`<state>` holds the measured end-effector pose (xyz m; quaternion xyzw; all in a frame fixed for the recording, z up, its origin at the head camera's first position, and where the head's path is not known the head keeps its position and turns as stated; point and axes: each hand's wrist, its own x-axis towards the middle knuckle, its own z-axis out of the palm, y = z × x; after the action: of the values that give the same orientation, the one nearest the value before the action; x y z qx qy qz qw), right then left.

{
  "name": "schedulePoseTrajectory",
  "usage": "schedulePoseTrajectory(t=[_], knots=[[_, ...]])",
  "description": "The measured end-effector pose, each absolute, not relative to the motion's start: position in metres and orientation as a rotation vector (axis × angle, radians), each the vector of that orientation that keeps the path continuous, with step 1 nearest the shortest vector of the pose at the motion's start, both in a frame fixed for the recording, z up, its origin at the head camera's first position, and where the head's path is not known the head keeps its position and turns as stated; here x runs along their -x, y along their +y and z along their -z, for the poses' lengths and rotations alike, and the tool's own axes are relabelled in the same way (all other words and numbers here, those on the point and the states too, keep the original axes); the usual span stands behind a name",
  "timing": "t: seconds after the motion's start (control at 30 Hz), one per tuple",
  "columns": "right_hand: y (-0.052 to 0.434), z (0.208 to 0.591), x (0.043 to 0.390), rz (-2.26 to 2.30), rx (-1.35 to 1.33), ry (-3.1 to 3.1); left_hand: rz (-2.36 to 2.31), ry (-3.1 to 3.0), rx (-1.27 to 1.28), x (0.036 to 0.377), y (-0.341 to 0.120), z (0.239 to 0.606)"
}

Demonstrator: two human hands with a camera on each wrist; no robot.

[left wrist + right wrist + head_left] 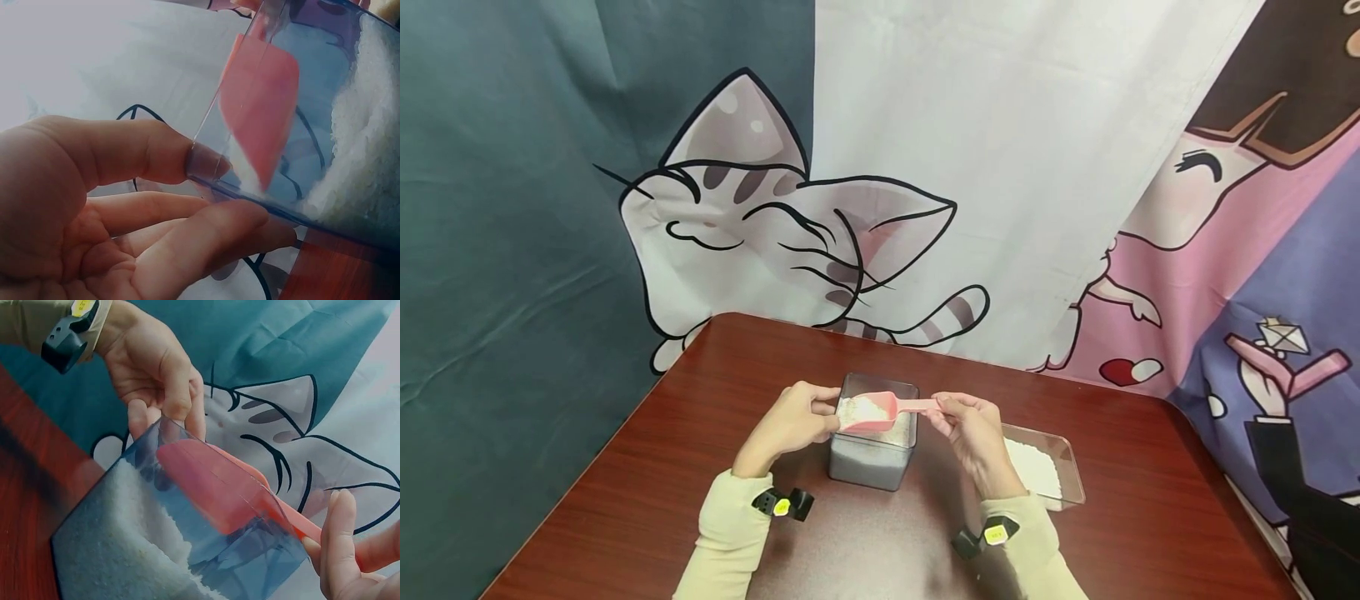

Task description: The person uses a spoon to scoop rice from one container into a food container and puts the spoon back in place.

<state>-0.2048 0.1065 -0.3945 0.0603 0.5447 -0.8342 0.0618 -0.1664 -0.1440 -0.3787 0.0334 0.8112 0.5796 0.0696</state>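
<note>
My right hand [976, 437] pinches the handle of a pink scoop [889, 407], holding it level across the top of a clear grey-tinted plastic box [867, 468]. White rice-like grains lie in the bowl of the scoop, which faces left. More of these grains [134, 519] fill the lower part of the box, sloping up on one side. My left hand [790, 427] holds the box at its upper left rim; in the left wrist view the thumb [150, 150] and fingers grip either side of its edge. Through the clear wall, the scoop's bowl shows close to the left fingertips.
To the right, partly behind my right forearm, a shallow clear tray [1071, 471] holds white grains. A reddish-brown wooden table [715, 383] carries both containers. Behind its far edge hangs a cartoon-printed cloth [910, 108]. Both wrists wear small black devices.
</note>
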Motion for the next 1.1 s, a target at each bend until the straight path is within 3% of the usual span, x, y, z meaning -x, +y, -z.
schedulePoseTrajectory(t=[1.1], knots=[[0.115,0.399,0.193,2.632,-0.235,1.561,-1.750,2.410,-0.094,0.165,-0.144,0.377]])
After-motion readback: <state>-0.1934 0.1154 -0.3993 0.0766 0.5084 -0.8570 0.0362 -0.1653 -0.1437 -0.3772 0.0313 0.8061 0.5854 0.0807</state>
